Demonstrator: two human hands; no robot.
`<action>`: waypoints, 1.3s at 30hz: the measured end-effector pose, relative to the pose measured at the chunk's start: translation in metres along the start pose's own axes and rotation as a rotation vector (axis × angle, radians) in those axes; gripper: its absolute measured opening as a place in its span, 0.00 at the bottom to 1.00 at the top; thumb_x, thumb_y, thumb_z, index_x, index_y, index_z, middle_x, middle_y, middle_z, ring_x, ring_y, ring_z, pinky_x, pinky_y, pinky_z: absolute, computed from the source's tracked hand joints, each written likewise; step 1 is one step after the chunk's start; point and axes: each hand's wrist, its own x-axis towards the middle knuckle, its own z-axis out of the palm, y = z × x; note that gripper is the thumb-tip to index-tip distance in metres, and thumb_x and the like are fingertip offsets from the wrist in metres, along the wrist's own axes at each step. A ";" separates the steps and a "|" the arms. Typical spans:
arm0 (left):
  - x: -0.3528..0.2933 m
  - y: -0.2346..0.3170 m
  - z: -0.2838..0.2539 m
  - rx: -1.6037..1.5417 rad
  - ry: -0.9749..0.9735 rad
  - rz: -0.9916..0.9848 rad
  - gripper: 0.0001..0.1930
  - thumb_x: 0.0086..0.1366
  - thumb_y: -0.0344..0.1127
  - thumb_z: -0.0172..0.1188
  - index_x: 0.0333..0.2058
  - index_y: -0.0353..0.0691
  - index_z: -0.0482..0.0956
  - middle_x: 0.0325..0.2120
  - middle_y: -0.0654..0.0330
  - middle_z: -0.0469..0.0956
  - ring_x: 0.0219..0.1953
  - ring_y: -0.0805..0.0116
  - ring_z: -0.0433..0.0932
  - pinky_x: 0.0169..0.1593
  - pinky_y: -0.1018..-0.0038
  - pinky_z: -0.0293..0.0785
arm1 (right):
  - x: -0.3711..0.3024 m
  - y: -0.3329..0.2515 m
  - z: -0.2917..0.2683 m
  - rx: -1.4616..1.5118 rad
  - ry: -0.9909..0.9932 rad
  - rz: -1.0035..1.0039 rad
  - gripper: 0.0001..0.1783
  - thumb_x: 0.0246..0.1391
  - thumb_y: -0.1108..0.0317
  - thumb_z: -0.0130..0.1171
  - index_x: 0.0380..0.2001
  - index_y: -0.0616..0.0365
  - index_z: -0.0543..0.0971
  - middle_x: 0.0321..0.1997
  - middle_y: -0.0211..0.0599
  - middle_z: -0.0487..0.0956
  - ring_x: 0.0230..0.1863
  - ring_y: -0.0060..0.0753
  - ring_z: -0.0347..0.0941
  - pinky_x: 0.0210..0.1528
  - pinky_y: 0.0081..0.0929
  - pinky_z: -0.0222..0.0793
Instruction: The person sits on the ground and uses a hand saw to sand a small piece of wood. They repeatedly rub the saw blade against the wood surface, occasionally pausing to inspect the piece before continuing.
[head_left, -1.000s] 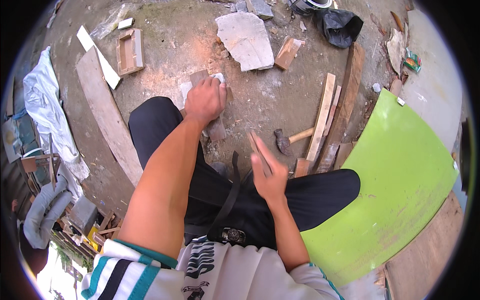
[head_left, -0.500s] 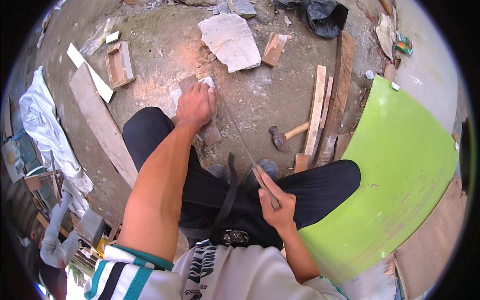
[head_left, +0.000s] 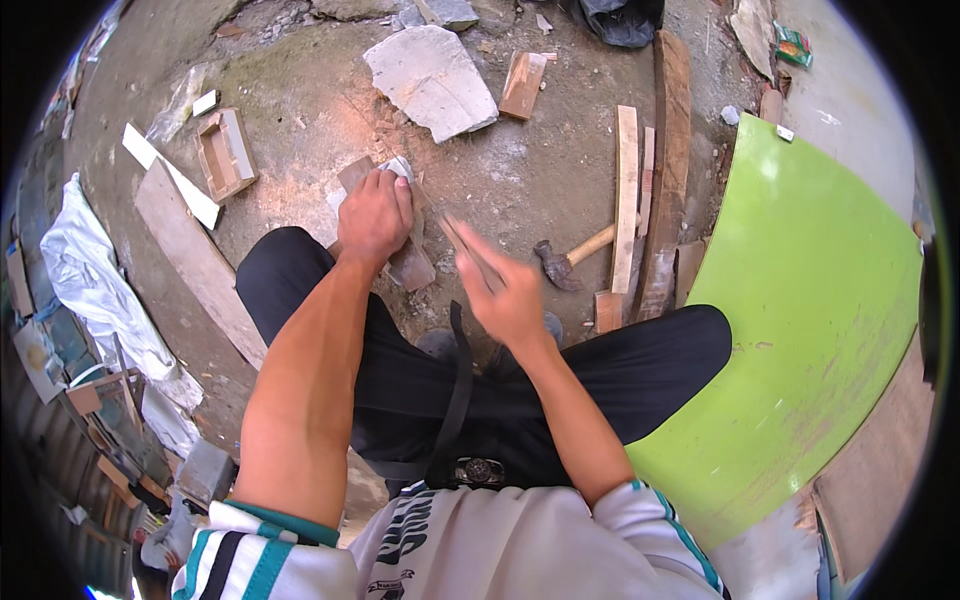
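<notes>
Left grip (head_left: 376, 216) closed over wood piece (head_left: 412, 268), right grip (head_left: 503, 298) curled round handle (head_left: 485, 268), forearms convergent.

Left arm (head_left: 315, 370) long, nearly straight, reaching out beyond the buckle (head_left: 479, 471) and to its left. Left hand (head_left: 375, 215) the farther of the two from the buckle: back of hand up, knuckles bent, fingers curled down in a firm clasp. Right forearm (head_left: 570, 410) angles in from right of the buckle. Right hand (head_left: 507, 300) closed in a grip beyond the buckle, slightly right of it; fingers blurred. Hands near each other, apart. Knees bent, spread either side of the buckle.
</notes>
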 end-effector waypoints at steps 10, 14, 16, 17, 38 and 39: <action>-0.007 -0.010 -0.004 0.028 0.028 -0.006 0.15 0.74 0.42 0.47 0.36 0.37 0.77 0.35 0.49 0.79 0.41 0.47 0.79 0.44 0.54 0.78 | -0.054 -0.024 -0.020 -0.075 -0.078 0.122 0.22 0.63 0.69 0.61 0.59 0.63 0.79 0.51 0.55 0.84 0.54 0.37 0.83 0.53 0.27 0.75; -0.001 0.000 0.003 -0.009 0.003 -0.057 0.16 0.74 0.43 0.47 0.37 0.37 0.77 0.36 0.49 0.79 0.42 0.47 0.80 0.45 0.53 0.78 | -0.013 -0.003 0.003 -0.076 0.076 -0.112 0.22 0.60 0.71 0.62 0.58 0.61 0.79 0.47 0.53 0.85 0.47 0.42 0.85 0.42 0.27 0.78; -0.012 -0.012 -0.006 0.024 0.011 -0.091 0.16 0.74 0.44 0.46 0.37 0.37 0.77 0.36 0.49 0.79 0.42 0.47 0.80 0.45 0.53 0.78 | -0.066 -0.018 -0.022 -0.101 -0.013 -0.034 0.22 0.61 0.71 0.61 0.58 0.62 0.79 0.49 0.53 0.84 0.48 0.42 0.85 0.44 0.27 0.78; -0.010 -0.013 -0.009 0.026 0.022 -0.092 0.17 0.74 0.44 0.46 0.37 0.37 0.77 0.36 0.49 0.79 0.42 0.48 0.80 0.46 0.53 0.78 | -0.100 -0.023 -0.037 -0.081 0.000 -0.030 0.22 0.61 0.71 0.60 0.58 0.63 0.79 0.50 0.52 0.84 0.49 0.42 0.85 0.46 0.27 0.78; -0.008 -0.007 0.001 0.005 0.033 -0.069 0.15 0.74 0.42 0.47 0.36 0.37 0.76 0.34 0.50 0.78 0.41 0.50 0.79 0.44 0.56 0.78 | -0.023 -0.012 -0.009 -0.130 -0.051 -0.005 0.21 0.64 0.72 0.59 0.58 0.69 0.77 0.55 0.57 0.82 0.59 0.43 0.79 0.60 0.31 0.72; -0.012 -0.011 -0.002 0.002 0.037 -0.083 0.16 0.74 0.43 0.47 0.35 0.37 0.76 0.34 0.50 0.78 0.41 0.50 0.79 0.44 0.56 0.78 | -0.057 -0.018 -0.025 -0.134 -0.078 0.010 0.21 0.64 0.73 0.59 0.58 0.71 0.77 0.55 0.58 0.81 0.60 0.43 0.78 0.61 0.32 0.71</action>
